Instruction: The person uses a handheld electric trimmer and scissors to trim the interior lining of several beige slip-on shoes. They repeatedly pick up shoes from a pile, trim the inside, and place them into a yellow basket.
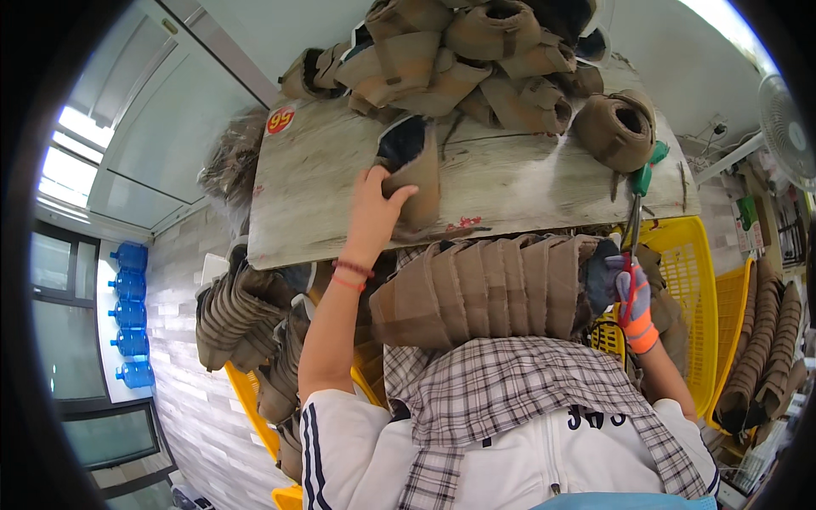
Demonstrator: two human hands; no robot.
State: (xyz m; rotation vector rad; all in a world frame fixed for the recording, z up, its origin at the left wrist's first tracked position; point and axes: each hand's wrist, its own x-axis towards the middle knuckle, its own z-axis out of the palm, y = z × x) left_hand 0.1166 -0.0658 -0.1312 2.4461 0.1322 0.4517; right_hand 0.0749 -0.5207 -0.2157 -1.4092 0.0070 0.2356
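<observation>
My bare left hand (378,208) grips the rim of a brown shoe upper (416,195) with a dark lining, fingers at its opening and thumb on the outside. That upper stands on the wooden table (314,187) near its front edge. Across my lap lies a long row of nested brown uppers (484,293). At the row's right end my right hand (633,302), in a grey and orange glove, is closed on red-handled scissors (628,276). Their blades point up toward a green-handled tool (643,176) at the table edge; whether the two touch I cannot tell.
A heap of brown uppers (459,68) covers the table's back, with one rolled upper (616,132) at the right. Yellow baskets (697,297) with more uppers stand at both sides. A fan (786,127) is far right; blue water bottles (131,314) line the left wall.
</observation>
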